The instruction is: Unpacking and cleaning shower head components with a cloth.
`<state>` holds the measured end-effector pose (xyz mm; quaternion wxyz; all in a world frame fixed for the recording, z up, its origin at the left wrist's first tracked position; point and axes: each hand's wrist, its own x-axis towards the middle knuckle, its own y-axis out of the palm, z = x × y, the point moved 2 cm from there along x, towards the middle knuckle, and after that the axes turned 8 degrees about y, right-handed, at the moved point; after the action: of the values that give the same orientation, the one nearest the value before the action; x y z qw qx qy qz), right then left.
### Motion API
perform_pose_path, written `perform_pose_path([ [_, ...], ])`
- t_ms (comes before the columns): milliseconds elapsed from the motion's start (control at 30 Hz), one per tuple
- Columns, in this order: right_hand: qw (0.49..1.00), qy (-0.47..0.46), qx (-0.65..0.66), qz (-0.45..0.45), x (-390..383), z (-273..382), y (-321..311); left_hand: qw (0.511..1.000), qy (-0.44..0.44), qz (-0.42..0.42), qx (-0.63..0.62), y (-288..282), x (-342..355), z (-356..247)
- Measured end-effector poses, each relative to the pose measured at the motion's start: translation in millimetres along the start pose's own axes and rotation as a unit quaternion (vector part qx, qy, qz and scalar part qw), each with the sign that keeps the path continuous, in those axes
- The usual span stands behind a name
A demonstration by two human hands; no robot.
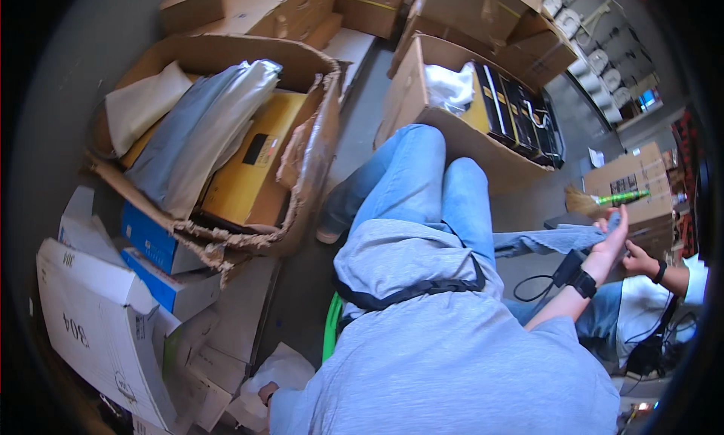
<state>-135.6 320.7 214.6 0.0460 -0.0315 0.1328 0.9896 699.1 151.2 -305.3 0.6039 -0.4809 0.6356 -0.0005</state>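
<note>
Only a small part of my left hand (pixel 268 392) shows at the lower left, against a crumpled white plastic bag (pixel 283 371). Its fingers are mostly hidden, so I cannot tell whether it grips the bag. My right arm stretches out to the right, with a black band (pixel 581 282) on the wrist and a small black box with a cable (pixel 567 269) beside it. At its end my right hand (pixel 615 242) is raised, thumb and fingers apart, with a grey-blue patch showing between them. Close by is a co-worker's hand (pixel 639 261), wearing a dark wristband.
Ahead to the left stands a torn carton (pixel 302 209) holding yellow boxes and grey and white wrapped items. Another open carton (pixel 411 95) holds black-and-yellow boxes. White cartons (pixel 90 314) and blue boxes (pixel 162 273) pile up at left. A straw brush (pixel 584 201) lies by a carton at right.
</note>
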Motion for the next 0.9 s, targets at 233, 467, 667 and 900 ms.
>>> perform_pose_path([
  [233, 0.978, 0.199, -0.007, -0.064, -15.6, -70.3, -53.5, 0.949, 0.268, 0.124, 0.115, 14.0, 14.2, -153.4],
  [467, 0.914, 0.362, -0.170, 0.068, -67.1, -119.9, -89.2, 0.737, 0.603, 0.081, 0.294, -3.7, 92.3, -292.0],
  [667, 0.923, 0.266, -0.219, -0.173, -75.5, -139.1, -136.5, 0.825, 0.433, 0.190, 0.310, -50.5, 41.8, -416.1],
  [900, 0.926, 0.027, -0.231, -0.296, -70.4, -133.3, -137.5, 0.791, 0.494, 0.272, 0.236, -27.1, -121.0, -526.2],
])
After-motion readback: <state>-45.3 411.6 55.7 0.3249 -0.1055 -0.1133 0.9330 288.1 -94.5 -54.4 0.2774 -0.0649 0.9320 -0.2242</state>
